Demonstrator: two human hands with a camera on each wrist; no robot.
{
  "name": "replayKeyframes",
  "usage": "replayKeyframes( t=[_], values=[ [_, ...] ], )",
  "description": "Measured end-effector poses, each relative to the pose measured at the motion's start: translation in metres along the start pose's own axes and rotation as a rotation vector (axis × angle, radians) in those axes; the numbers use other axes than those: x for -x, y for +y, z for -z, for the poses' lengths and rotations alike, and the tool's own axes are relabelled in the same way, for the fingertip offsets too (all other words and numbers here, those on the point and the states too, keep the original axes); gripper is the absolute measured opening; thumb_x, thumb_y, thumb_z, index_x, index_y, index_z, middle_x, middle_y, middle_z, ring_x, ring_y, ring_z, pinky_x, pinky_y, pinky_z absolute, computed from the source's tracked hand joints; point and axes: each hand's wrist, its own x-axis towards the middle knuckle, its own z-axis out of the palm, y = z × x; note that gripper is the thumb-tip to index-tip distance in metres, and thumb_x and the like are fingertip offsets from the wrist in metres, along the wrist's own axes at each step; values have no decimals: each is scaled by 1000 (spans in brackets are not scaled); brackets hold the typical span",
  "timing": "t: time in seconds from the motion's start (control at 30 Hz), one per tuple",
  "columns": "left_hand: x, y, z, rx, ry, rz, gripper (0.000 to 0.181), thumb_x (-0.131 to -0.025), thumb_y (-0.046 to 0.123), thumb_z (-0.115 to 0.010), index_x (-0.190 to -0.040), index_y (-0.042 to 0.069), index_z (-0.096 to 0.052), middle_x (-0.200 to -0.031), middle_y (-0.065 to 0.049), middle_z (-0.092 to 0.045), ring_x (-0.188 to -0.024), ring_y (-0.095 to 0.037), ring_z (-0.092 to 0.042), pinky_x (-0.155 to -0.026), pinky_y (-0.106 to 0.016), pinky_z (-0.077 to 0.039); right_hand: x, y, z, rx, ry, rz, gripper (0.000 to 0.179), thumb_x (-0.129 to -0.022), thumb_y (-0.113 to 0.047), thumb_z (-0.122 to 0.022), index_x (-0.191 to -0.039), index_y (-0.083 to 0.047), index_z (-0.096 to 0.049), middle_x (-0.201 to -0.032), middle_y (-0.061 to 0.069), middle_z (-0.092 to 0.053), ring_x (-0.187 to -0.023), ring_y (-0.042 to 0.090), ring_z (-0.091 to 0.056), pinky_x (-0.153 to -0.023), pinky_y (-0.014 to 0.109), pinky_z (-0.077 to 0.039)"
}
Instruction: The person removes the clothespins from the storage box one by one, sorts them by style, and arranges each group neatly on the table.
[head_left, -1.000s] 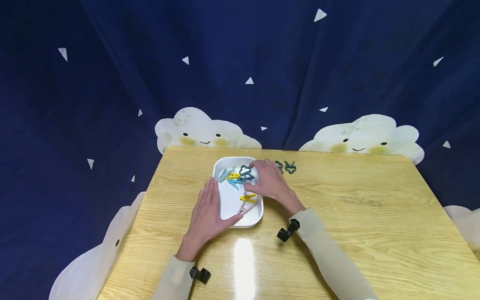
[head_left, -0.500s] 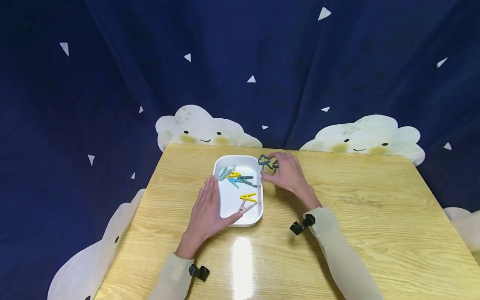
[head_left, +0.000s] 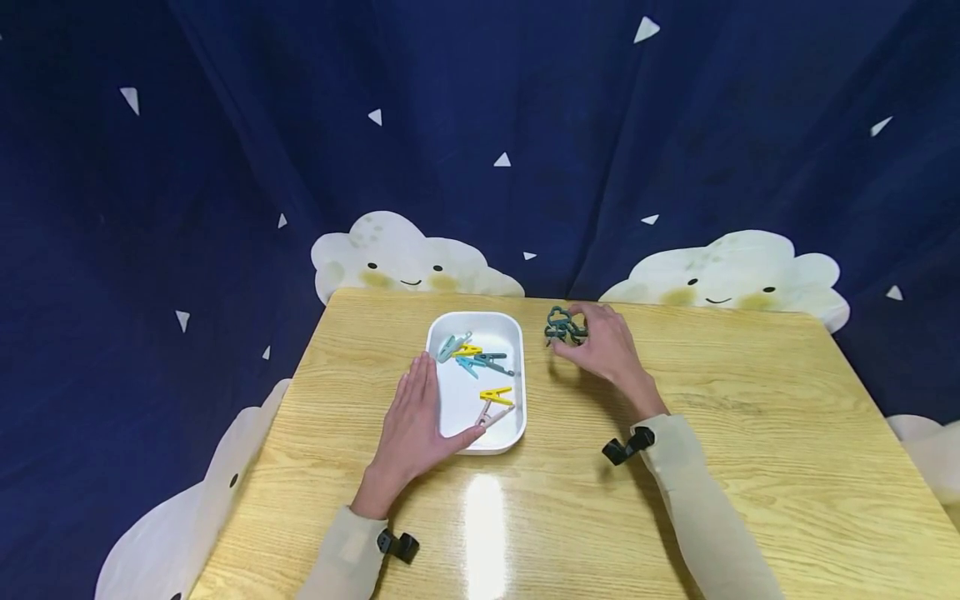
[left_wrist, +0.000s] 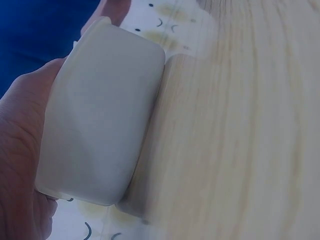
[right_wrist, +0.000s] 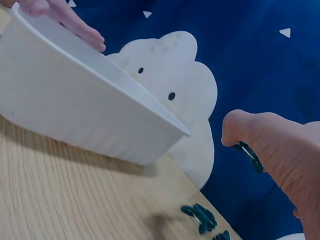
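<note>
My right hand [head_left: 609, 348] pinches a dark green cloud-shaped clip [head_left: 558, 314] between thumb and fingers, to the right of the white plastic bin [head_left: 459, 404]. Below it, two similar green clips [right_wrist: 200, 218] lie on the table, as the right wrist view shows. My left hand [head_left: 408, 433] rests against the bin's left side, fingers straight along the rim and thumb over the near edge. Inside are clothespins: pale teal [head_left: 450, 347], light blue [head_left: 470, 365], grey-teal [head_left: 491, 358], a yellow one [head_left: 496, 395] and a pink one [head_left: 492, 414] near my thumb, plus another yellow one [head_left: 468, 351] farther back.
The wooden table [head_left: 720, 467] extends far to the right of the bin. Behind its back edge hangs a dark blue curtain [head_left: 450, 75] with white triangles and smiling clouds [head_left: 408, 258].
My right hand has lifted the dark green clip out of the bin and carried it right, over the two green clips on the table. The left hand has stayed in place.
</note>
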Motion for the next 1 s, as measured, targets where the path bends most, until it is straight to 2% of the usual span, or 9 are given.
replayKeyframes(
  t=[0.17, 0.33, 0.57, 0.73, 0.87, 1.0],
  values=[
    [0, 1, 1, 1, -6, 2, 135, -80, 91, -54, -165, -3, -8, -174, -19, -7, -162, -30, -7, -131, -43, -12, 3, 14, 1, 17, 16, -17, 61, -79, -46, -80, -122, -5, -67, -93, 17, -69, -87, 31, -58, -85, 52, -47],
    [0, 1, 0, -1, -13, 4, 135, -80, 91, -53, -166, -2, -7, -175, -16, -3, -162, -30, -6, -131, -42, -11, 7, 29, 2, 27, 14, -41, 59, -80, -45, -80, -120, -5, -68, -88, 16, -67, -83, 31, -57, -84, 53, -46],
    [0, 0, 0, -7, 6, -5, 135, -80, 92, -53, -165, -4, -11, -174, -20, -9, -162, -32, -10, -131, -42, -12, 13, 47, 0, 15, 7, -90, 59, -82, -46, -80, -121, -4, -68, -86, 14, -65, -83, 32, -56, -86, 52, -45],
    [1, 0, 0, -9, -10, 8, 135, -80, 93, -51, -166, -2, -9, -175, -17, -5, -162, -29, -6, -131, -41, -10, 15, 62, -3, 31, 2, -119, 60, -83, -47, -80, -123, -5, -67, -84, 13, -62, -84, 33, -55, -79, 50, -44],
    [1, 0, 1, -6, -5, 8, 134, -80, 92, -52, -166, -2, -9, -174, -19, -9, -162, -29, -7, -131, -41, -11, 16, 72, -5, 36, 1, -135, 59, -83, -46, -81, -122, -4, -67, -81, 13, -61, -82, 33, -55, -72, 47, -43],
    [0, 1, 1, -5, -12, 11, 134, -80, 92, -53, -166, -2, -8, -174, -19, -9, -162, -29, -6, -131, -41, -10, 17, 81, -7, 29, -2, -150, 58, -84, -44, -79, -123, -3, -67, -78, 12, -61, -82, 35, -57, -74, 49, -45]
  ],
)
